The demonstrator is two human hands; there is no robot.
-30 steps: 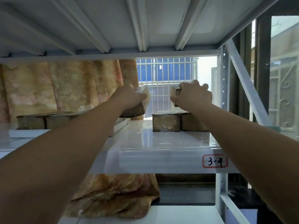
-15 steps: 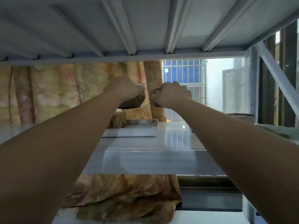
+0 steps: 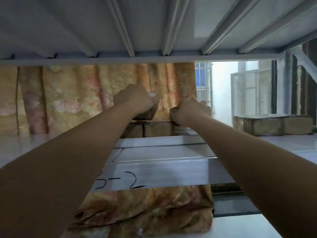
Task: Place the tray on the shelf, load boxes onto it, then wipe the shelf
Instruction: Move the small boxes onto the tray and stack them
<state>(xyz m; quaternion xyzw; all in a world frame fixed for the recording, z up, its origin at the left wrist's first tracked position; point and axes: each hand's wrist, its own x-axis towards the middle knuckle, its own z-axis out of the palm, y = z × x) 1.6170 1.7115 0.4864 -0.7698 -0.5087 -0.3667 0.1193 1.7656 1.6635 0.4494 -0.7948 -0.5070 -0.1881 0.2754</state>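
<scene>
The fingers (image 3: pixel 149 103) of the left hand (image 3: pixel 135 98) are curled down over a brown box, the left-held box (image 3: pixel 145 114), gripping it from above. Those of the right hand (image 3: pixel 190 110) are clenched the same way round the right-held box (image 3: pixel 172 110). Only a corner of that box shows on the thumb side, so its long axis cannot be told.

Directly beneath the left fingers, and below and to the left of the right fingers, lie the loaded boxes (image 3: pixel 154 129). They stand in a row running side to side inside the white tray (image 3: pixel 163 140). The left-held box hangs just over that row. Whether it already touches the boxes below is hidden by the wrist.

The coming move looks like a short drop for each hand. The left hand seems nearer its spot, on top of the row. Under the right fingers a strip of bare tray shows beside the row, a likely place for the right-held box.

The tray sits on the shelf (image 3: pixel 163 169), toward the person from both sets of fingers. Far to the right of the right fingers, on the same shelf, the waiting boxes (image 3: pixel 272 124) have yet to be loaded. Beyond the fingers hangs a patterned curtain (image 3: pixel 77 97). Wiping has not begun.
</scene>
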